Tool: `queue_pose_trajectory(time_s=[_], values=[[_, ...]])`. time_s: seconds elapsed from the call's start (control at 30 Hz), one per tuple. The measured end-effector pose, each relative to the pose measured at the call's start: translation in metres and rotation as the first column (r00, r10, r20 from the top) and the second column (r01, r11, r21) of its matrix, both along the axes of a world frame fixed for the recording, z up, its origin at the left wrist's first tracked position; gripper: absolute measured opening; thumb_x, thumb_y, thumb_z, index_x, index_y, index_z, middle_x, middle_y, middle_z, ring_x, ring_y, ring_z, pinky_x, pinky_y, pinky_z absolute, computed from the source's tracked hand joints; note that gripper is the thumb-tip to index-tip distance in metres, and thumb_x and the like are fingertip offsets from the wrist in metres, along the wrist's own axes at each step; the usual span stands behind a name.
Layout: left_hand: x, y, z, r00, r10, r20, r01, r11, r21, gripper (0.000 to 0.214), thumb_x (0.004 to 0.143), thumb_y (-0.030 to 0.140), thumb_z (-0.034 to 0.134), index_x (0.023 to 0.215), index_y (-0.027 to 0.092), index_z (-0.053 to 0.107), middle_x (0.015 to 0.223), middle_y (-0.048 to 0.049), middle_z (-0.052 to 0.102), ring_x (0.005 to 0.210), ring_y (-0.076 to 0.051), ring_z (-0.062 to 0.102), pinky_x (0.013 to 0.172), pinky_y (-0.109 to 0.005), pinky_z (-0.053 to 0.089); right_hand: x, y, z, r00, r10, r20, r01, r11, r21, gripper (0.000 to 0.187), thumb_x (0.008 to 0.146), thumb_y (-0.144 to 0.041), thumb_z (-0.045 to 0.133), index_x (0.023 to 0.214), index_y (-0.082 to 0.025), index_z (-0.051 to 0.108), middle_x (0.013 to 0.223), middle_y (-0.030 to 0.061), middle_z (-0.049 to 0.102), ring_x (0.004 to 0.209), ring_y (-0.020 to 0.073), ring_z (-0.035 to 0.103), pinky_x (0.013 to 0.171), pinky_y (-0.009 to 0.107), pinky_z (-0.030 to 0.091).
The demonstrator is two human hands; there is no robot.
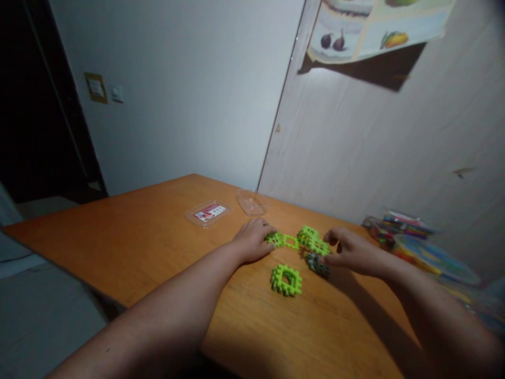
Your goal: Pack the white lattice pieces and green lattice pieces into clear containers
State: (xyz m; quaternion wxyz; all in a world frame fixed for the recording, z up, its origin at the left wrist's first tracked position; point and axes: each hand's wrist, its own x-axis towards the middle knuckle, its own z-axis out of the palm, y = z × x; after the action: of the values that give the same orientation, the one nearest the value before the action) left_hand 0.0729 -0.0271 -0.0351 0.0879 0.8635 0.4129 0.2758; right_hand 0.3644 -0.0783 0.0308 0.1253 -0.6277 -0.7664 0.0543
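Note:
My left hand (pixel 254 240) rests on the table, its fingers and thumb closed around the end of a green lattice block (pixel 274 240). Beside that block lies a flat green square frame piece (pixel 291 241). My right hand (pixel 349 251) is at the right of the group, finger and thumb apart with a gap between them. Its thumb is at a grey toothed block (pixel 316 264), and its fingertips are near a green waffle block (pixel 319 246). Another green block (pixel 307 234) sits just behind. Nearer to me lies a stack of green square frames (pixel 286 280).
A clear plastic box (pixel 252 202) and its labelled lid (pixel 208 212) lie toward the back of the wooden table (pixel 158 231). At the right are a round tub (pixel 434 258) and colourful packages (pixel 408 223). Walls stand behind the table, with a fruit poster (pixel 366 34).

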Motion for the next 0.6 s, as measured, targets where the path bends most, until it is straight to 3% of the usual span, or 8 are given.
queue_pose_trajectory(time_s=[0.13, 0.3, 0.43, 0.6], values=[[0.003, -0.003, -0.002, 0.998, 0.012, -0.056, -0.012, 1.0, -0.009, 0.053, 0.081, 0.05, 0.065, 0.129, 0.029, 0.062, 0.123, -0.009, 0.058, 0.117, -0.029, 0.05, 0.1, -0.041, 0.041, 0.007, -0.01, -0.012, 0.998, -0.056, -0.01, 0.055, 0.996, -0.073, 0.039, 0.065, -0.045, 0.078, 0.09, -0.02, 0.062, 0.088, 0.0064, 0.066, 0.079, 0.0223, 0.059, 0.064, 0.03, 0.042], [0.005, 0.0, -0.005, 0.996, 0.053, -0.069, -0.053, 0.999, 0.005, 0.044, 0.083, 0.046, 0.063, 0.123, 0.027, 0.065, 0.115, -0.0086, 0.062, 0.112, -0.027, 0.053, 0.097, -0.038, 0.042, 0.007, -0.014, -0.015, 0.995, -0.075, -0.059, 0.068, 0.991, -0.114, 0.051, 0.064, -0.054, 0.08, 0.099, -0.02, 0.066, 0.096, 0.0087, 0.069, 0.086, 0.0255, 0.063, 0.07, 0.033, 0.046], [0.006, 0.002, -0.006, 0.996, 0.077, -0.053, -0.076, 0.997, 0.025, 0.033, 0.084, 0.038, 0.061, 0.113, 0.024, 0.068, 0.11, -0.0089, 0.064, 0.107, -0.026, 0.055, 0.095, -0.036, 0.043, 0.002, -0.011, -0.007, 0.99, -0.062, -0.126, 0.057, 0.998, -0.041, 0.06, 0.071, -0.062, 0.073, 0.11, -0.018, 0.064, 0.104, 0.0118, 0.068, 0.086, 0.0244, 0.062, 0.073, 0.034, 0.048], [0.007, 0.001, -0.003, 0.996, 0.086, -0.023, -0.086, 0.996, 0.016, 0.027, 0.085, 0.04, 0.06, 0.102, 0.02, 0.07, 0.102, -0.0097, 0.066, 0.101, -0.025, 0.057, 0.09, -0.036, 0.044, -0.02, -0.006, -0.003, 0.996, 0.017, -0.083, -0.012, 0.997, 0.07, 0.045, 0.084, -0.057, 0.062, 0.107, -0.019, 0.065, 0.096, 0.0097, 0.068, 0.08, 0.0224, 0.061, 0.069, 0.034, 0.046]])
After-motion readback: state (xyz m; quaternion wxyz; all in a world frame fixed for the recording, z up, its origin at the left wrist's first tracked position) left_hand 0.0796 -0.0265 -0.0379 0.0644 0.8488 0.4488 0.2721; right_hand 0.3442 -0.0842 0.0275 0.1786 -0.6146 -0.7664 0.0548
